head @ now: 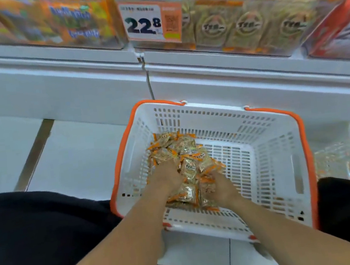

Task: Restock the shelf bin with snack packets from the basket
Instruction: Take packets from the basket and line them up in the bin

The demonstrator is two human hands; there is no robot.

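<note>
White basket (pixel 275 165) with orange rim on the floor, left hand (pixel 167 177) and right hand (pixel 222 188) each gripping snack packets (pixel 184 152) heaped at its left, shelf bin (pixel 245 29) of matching packets on the far side above

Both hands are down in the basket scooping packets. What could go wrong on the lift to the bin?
1. The left hand and right hand gather a loose heap of snack packets; some may slip out and fall back or onto the floor.
2. The shelf bin already looks well filled, so added packets might spill over its front.
3. The basket walls are slotted; a packet corner could snag.
</note>
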